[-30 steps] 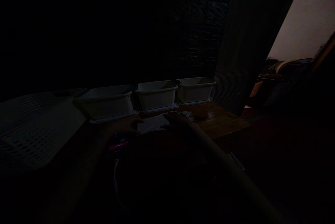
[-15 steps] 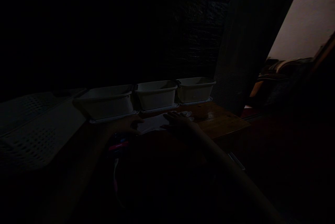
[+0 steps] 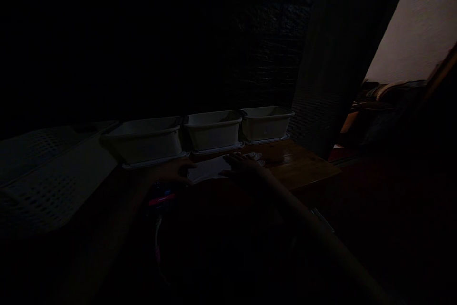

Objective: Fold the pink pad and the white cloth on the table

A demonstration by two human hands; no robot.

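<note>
Perforated pale plastic: a basket (image 3: 46,186), lying at the left edge of the counter (image 3: 303,164), its holed wall facing up; detail lost in the dark.

Pale plastic tub (image 3: 144,139), first of three in a row along the counter's far edge, seated on a shallow tray. Contents not visible.

Left hand (image 3: 173,172), palm down on the counter just in front of the first tub, thumb toward the white sheet (image 3: 209,169). Fingers extended and flat; whether they touch the sheet's left edge cannot be told in this light. Nothing is gripped.

Small object with red and blue marks (image 3: 162,196), just near side of the left hand, toward the counter's near edge; a pale cord (image 3: 157,233) trails from it toward the viewer. Its identity cannot be told.

White sheet, flat on the wooden counter between the two hands, in front of the middle tub (image 3: 212,129).

Right hand (image 3: 243,166), palm down, fingers spread and laid on the sheet's right part; open, holding nothing closed. A crumpled pale bit (image 3: 255,156) lies just beyond its fingertips.

Third tub (image 3: 266,122), at the far right of the row, beside a dark upright panel (image 3: 332,57).

Lit pale wall (image 3: 417,29), far right, beyond the counter's right corner.
</note>
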